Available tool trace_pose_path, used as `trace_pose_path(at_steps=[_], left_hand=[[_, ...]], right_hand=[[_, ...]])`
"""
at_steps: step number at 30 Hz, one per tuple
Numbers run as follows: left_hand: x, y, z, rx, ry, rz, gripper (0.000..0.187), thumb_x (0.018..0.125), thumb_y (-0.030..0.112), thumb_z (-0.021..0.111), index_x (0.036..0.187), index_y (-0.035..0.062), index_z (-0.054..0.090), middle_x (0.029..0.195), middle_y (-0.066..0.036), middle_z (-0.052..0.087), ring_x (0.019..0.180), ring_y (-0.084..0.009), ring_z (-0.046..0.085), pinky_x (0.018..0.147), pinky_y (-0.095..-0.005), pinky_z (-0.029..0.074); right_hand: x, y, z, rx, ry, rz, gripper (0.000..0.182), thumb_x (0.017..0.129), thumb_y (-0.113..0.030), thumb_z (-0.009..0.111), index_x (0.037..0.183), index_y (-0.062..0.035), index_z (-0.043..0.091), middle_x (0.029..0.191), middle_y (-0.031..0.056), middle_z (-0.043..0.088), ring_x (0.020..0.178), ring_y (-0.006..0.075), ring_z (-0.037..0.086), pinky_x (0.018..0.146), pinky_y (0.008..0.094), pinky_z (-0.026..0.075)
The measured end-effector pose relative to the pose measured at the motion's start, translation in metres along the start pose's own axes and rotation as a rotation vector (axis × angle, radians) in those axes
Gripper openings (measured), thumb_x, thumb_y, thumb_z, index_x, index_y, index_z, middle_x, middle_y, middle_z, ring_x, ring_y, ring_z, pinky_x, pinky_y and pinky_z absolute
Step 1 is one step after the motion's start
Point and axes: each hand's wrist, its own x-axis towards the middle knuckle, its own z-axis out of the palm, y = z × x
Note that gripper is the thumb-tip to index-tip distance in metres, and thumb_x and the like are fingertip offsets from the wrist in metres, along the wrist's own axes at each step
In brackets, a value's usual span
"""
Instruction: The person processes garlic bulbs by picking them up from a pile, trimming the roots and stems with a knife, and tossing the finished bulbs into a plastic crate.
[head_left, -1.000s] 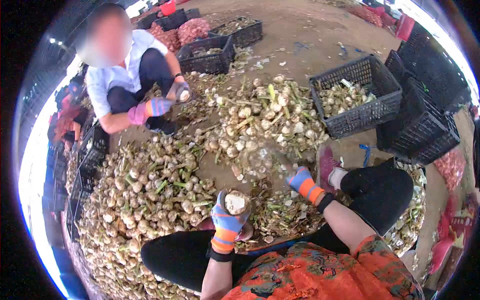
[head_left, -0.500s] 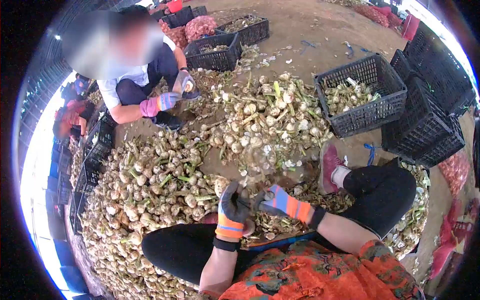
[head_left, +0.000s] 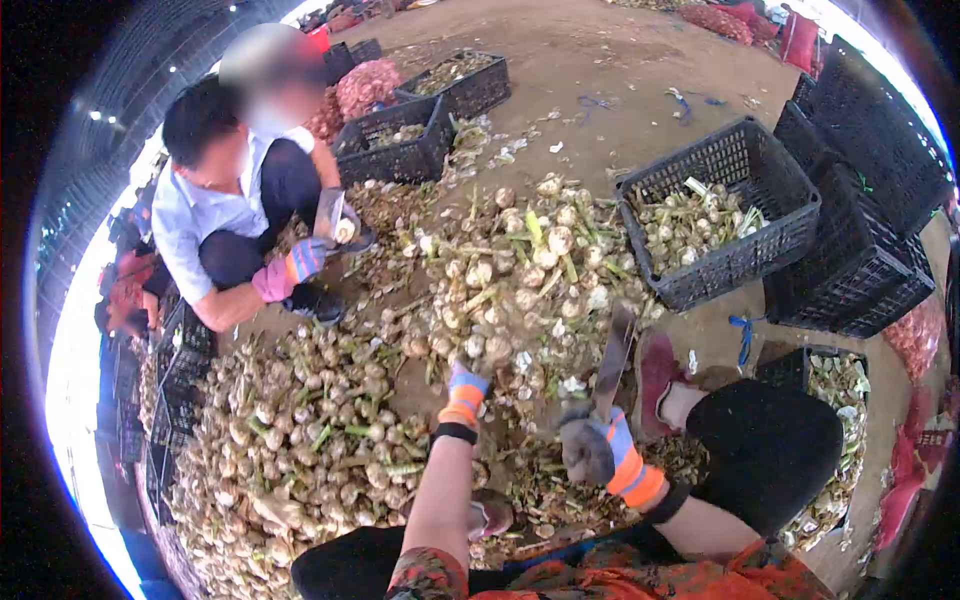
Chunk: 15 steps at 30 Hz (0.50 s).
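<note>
My left hand (head_left: 464,392), in an orange, blue and grey work glove, is stretched forward to the near edge of a heap of garlic bulbs with stems (head_left: 485,275). Its fingers point away from me, so whether they grip a bulb is hidden. My right hand (head_left: 598,452), gloved the same way, is closed around the handle of a broad-bladed knife (head_left: 614,355). The blade points up and away, beside my right shoe. Between and below my hands lie trimmed garlic scraps (head_left: 545,500). A larger garlic pile (head_left: 300,430) spreads out on the left.
A black plastic crate (head_left: 720,225) partly filled with garlic stands at the right, beside stacked black crates (head_left: 850,240). Across from me a co-worker (head_left: 225,200) squats, holding a blade and a bulb. More crates (head_left: 395,140) and pink net sacks (head_left: 367,88) stand behind.
My left hand has moved forward from near my lap to the heap. The bulb it held is no longer visible there. My right hand has moved slightly down, and the knife blade now shows clearly, raised.
</note>
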Motion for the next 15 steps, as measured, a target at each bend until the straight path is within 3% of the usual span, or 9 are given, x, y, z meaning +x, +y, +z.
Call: trace_pose_path(at_steps=[1, 2, 4, 7, 9, 10, 11, 13, 15], left_hand=[[-0.011, 0.043, -0.021, -0.101, -0.194, -0.071, 0.095, 0.06, 0.037, 0.073, 0.129, -0.0049, 0.025, 0.109, -0.023, 0.053, 0.099, -0.0341, 0.053, 0.082, -0.0363, 0.044], [-0.008, 0.057, -0.016, -0.068, -0.19, -0.086, 0.091, 0.062, 0.033, 0.071, 0.129, -0.0053, 0.023, 0.107, -0.023, 0.054, 0.097, -0.0344, 0.054, 0.082, -0.0361, 0.044], [-0.005, 0.075, -0.02, -0.032, -0.199, -0.185, 0.076, 0.066, 0.024, 0.066, 0.127, -0.0032, 0.029, 0.102, -0.022, 0.057, 0.094, -0.0353, 0.055, 0.081, -0.0353, 0.045], [-0.008, 0.067, -0.024, -0.057, -0.176, -0.108, 0.071, 0.066, 0.023, 0.067, 0.123, -0.0022, 0.035, 0.099, -0.022, 0.058, 0.092, -0.0344, 0.056, 0.08, -0.0351, 0.045], [0.011, 0.013, 0.033, -1.167, -0.185, -0.018, 0.058, 0.068, 0.0, 0.062, 0.122, 0.0037, 0.039, 0.11, -0.013, 0.055, 0.097, -0.0213, 0.055, 0.081, -0.0319, 0.045], [-0.006, 0.02, 0.005, -1.326, -0.245, 0.026, 0.058, 0.069, -0.005, 0.059, 0.122, 0.005, 0.04, 0.112, -0.012, 0.053, 0.097, -0.0196, 0.054, 0.082, -0.0311, 0.045], [-0.034, 0.037, -0.038, -1.486, -0.303, 0.067, 0.058, 0.069, -0.011, 0.057, 0.122, 0.0064, 0.04, 0.114, -0.01, 0.051, 0.098, -0.0178, 0.053, 0.082, -0.0302, 0.045], [-0.062, 0.049, -0.083, -1.513, -0.422, 0.168, 0.059, 0.068, -0.013, 0.057, 0.12, 0.0054, 0.038, 0.112, -0.01, 0.052, 0.099, -0.0189, 0.052, 0.083, -0.0322, 0.045], [-0.093, 0.068, -0.13, -1.351, -0.494, 0.217, 0.06, 0.066, -0.015, 0.057, 0.119, 0.0058, 0.038, 0.112, -0.01, 0.052, 0.1, -0.0199, 0.052, 0.084, -0.0336, 0.045]], right_hand=[[0.002, 0.0, 0.0, -0.06, 0.026, -0.011, 0.009, 0.073, -0.012, 0.056, 0.077, -0.0037, 0.053, 0.058, 0.0051, 0.052, 0.053, 0.0164, 0.052, 0.051, 0.029, 0.042], [0.007, 0.007, -0.002, 0.283, 0.085, 0.141, 0.012, 0.075, -0.01, 0.055, 0.08, 0.0, 0.052, 0.055, 0.004, 0.051, 0.046, 0.014, 0.049, 0.043, 0.0261, 0.04], [0.009, -0.012, -0.003, 0.2, 0.104, 0.167, 0.013, 0.076, -0.01, 0.054, 0.082, 0.0018, 0.052, 0.054, 0.0037, 0.051, 0.043, 0.013, 0.048, 0.041, 0.0249, 0.039], [0.012, -0.017, -0.008, 0.142, 0.122, 0.167, 0.017, 0.077, -0.011, 0.053, 0.087, 0.0035, 0.053, 0.052, 0.0041, 0.05, 0.042, 0.0123, 0.048, 0.039, 0.024, 0.039], [0.014, -0.011, -0.01, 0.131, 0.115, -0.013, 0.014, 0.078, -0.012, 0.054, 0.082, 0.0012, 0.054, 0.052, 0.0039, 0.051, 0.041, 0.0116, 0.047, 0.038, 0.0238, 0.038], [0.019, 0.011, -0.015, 0.063, 0.098, -0.232, 0.013, 0.077, -0.012, 0.057, 0.08, -0.0001, 0.057, 0.052, 0.0032, 0.051, 0.04, 0.0106, 0.046, 0.038, 0.0235, 0.038], [0.014, 0.003, -0.01, 0.073, 0.091, -0.228, 0.013, 0.077, -0.012, 0.057, 0.08, -0.0001, 0.057, 0.052, 0.0032, 0.051, 0.04, 0.0106, 0.046, 0.038, 0.0235, 0.038], [0.007, -0.025, -0.001, -0.035, 0.151, 0.071, 0.009, 0.075, -0.01, 0.06, 0.077, -0.0013, 0.061, 0.054, 0.0015, 0.052, 0.045, 0.0087, 0.047, 0.042, 0.0228, 0.038], [0.005, -0.016, 0.001, 0.049, 0.084, -0.015, 0.009, 0.073, -0.008, 0.061, 0.08, -0.0024, 0.063, 0.057, 0.0004, 0.054, 0.052, 0.0072, 0.049, 0.047, 0.0226, 0.039]])
